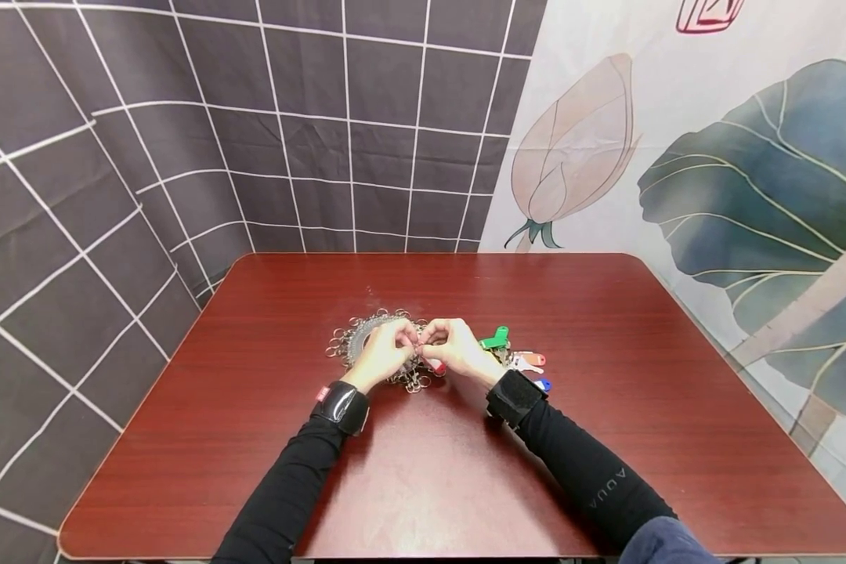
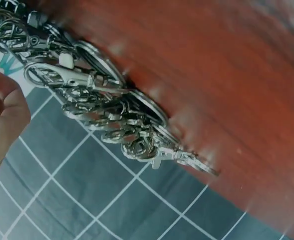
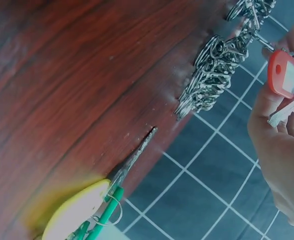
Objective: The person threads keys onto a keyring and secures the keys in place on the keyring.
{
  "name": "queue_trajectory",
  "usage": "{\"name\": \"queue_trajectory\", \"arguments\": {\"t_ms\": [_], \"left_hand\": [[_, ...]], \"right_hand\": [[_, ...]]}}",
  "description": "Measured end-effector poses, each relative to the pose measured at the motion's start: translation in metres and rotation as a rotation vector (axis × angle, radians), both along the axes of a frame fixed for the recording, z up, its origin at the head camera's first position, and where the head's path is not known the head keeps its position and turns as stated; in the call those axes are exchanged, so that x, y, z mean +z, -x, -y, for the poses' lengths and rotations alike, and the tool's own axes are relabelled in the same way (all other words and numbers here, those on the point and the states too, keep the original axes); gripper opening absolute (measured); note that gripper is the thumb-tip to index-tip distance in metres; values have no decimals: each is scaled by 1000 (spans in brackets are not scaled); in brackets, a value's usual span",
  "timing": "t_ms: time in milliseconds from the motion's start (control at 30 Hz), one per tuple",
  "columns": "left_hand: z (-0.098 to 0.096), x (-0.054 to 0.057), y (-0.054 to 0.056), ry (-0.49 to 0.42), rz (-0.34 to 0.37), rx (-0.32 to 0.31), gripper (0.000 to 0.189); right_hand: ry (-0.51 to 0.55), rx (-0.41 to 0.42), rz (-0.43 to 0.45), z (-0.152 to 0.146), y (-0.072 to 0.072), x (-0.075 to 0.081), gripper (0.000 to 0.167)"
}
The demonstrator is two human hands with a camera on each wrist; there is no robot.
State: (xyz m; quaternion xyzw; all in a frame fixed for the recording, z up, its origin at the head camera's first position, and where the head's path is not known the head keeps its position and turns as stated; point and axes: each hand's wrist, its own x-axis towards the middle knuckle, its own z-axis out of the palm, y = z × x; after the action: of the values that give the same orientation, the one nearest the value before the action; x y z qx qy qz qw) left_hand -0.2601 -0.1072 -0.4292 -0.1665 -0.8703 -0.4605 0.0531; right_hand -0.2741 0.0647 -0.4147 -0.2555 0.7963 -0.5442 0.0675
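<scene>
On the table a round bunch of metal snap hooks with split rings lies under and beside my left hand. The left fingertips pinch together close to a small metal hook at the edge of the bunch. Facing it, my right hand has thumb and index finger brought to the same spot. A red key tag with a pale label and a silver key hangs at the right hand's fingers. In the left wrist view, the snap hooks fill the middle, beside part of the left hand.
To the right of the right hand lie several tagged keys: a green tag, an orange tag and a blue tag. A yellow tag with a key shows close up in the right wrist view. The red-brown table has a tiled-pattern cloth behind it.
</scene>
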Motion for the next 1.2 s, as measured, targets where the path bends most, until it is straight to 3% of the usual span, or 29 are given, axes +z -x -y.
{"name": "queue_trajectory", "arguments": {"t_ms": [67, 333, 400, 600, 667, 833, 933, 1200], "left_hand": [[-1, 2, -2, 24, -9, -6, 15], [-6, 8, -4, 90, -120, -5, 17], [-6, 7, -2, 82, -110, -3, 17], [-5, 7, 1, 31, 22, 18, 17], [-4, 8, 0, 48, 12, 10, 17], [-4, 9, -3, 99, -102, -29, 17], [-3, 9, -3, 96, -120, -24, 17], [-2, 6, 1, 27, -42, -3, 19]], "right_hand": [[10, -5, 17, -1, 5, -8, 14], [93, -44, 162, -4, 5, -6, 16], [81, -34, 141, -3, 5, -6, 15], [11, 12, 4, -3, 2, -5, 16], [12, 9, 8, -3, 2, -5, 16], [74, -1, 112, -4, 4, -4, 13], [108, -8, 148, -4, 4, -5, 12], [20, 5, -3, -3, 2, -5, 12]]}}
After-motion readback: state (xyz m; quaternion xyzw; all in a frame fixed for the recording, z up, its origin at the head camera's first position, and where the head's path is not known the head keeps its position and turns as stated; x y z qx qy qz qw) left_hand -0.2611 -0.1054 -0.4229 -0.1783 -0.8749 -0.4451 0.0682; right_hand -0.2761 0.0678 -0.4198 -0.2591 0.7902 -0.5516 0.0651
